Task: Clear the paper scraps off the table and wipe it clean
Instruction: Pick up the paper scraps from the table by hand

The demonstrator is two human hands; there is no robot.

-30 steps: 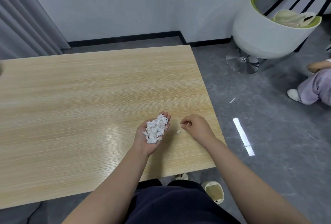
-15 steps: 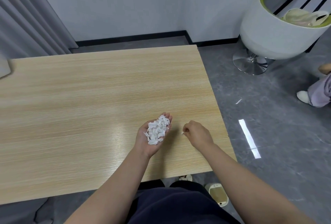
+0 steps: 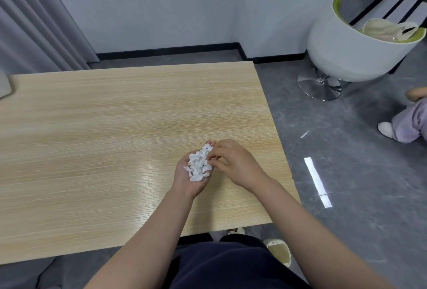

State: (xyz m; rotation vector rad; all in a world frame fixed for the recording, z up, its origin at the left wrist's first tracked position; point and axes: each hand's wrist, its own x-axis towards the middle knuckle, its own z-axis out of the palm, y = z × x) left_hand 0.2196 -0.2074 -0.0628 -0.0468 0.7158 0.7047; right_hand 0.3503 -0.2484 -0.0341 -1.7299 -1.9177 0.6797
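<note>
White paper scraps (image 3: 198, 165) sit heaped in the cupped, palm-up left hand (image 3: 193, 174) above the wooden table (image 3: 104, 131); right hand (image 3: 233, 164) alongside, fingertips curled, pinching at the pile's edge.

Both bare forearms reach forward from the lower edge of the view and converge over the near right part of the desk (image 3: 115, 126). Left hand (image 3: 193, 176): palm up, fingers extended forward and lightly cupped, carrying a heap of scraps (image 3: 198, 165) on the palm and fingers. Right hand (image 3: 233, 163): palm down, wrist bent inward toward the left hand, fingers curled with their tips drawn together at the right edge of the heap, touching the scraps. The two hands meet at the fingertips. Whether the right fingers pinch a scrap cannot be told.
</note>
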